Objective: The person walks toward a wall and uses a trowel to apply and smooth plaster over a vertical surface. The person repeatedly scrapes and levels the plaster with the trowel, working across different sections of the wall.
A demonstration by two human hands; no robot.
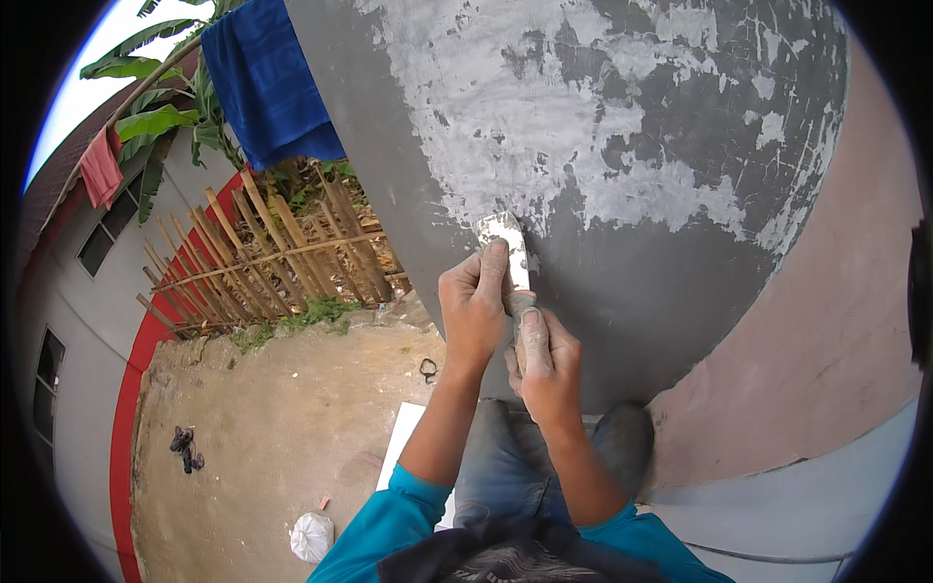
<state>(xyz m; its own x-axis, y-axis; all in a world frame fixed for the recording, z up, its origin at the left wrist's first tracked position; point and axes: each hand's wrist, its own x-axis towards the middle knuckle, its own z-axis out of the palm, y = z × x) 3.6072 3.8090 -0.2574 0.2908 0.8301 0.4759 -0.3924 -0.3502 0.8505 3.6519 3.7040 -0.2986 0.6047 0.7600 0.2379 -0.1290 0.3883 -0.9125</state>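
Note:
Both my hands are on a putty knife (517, 269) with a pale, putty-smeared blade, pointing up at the wall. My left hand (473, 296) is closed at the blade's left side, its thumb pressed along it. Just below and to the right, my right hand (547, 367) wraps the handle, thumb on top. Grey-white dust coats the fingers. Ahead stands a dark grey wall (603, 301) with rough patches of white putty (544, 107) on its upper part. The blade's tip is by the lower edge of the white patch; whether it touches the wall I cannot tell.
A bare dirt yard (262, 408) lies below left, with a white bag (311, 537) and a dark bundle (185, 447). Beyond are a bamboo fence (282, 253), a blue towel (262, 83) and a house (83, 321). A pinkish wall (777, 369) bends away right.

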